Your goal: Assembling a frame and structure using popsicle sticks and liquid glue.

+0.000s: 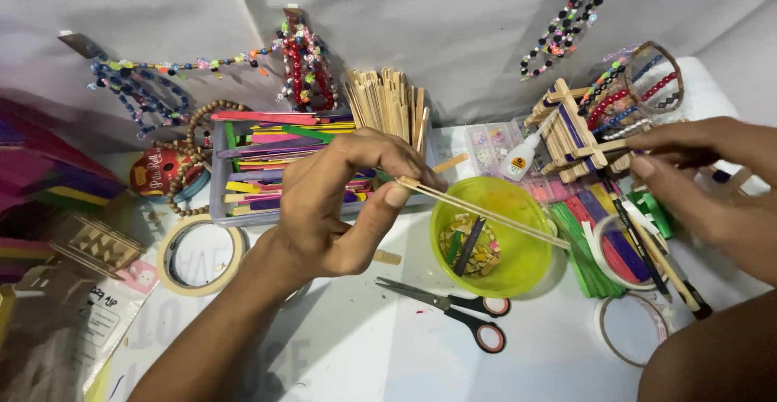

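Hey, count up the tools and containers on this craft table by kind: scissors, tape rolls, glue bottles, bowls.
Scissors: 1
Tape rolls: 3
Glue bottle: 1
Green bowl: 1
Total: 6

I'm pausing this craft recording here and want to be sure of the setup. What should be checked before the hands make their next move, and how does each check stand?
1. Left hand grips the plain wooden sticks firmly: ok, pinched at one end between thumb and fingers.
2. Sticks' free end clear of the yellow-green bowl: ok, they pass above it.
3. Right hand free: cannot tell; its fingers are by the stick-built frame, contact unclear.
4. Glue bottle within reach: ok, lying between bowl and frame.
5. Scissors safely closed: ok, blades shut, flat on the table.
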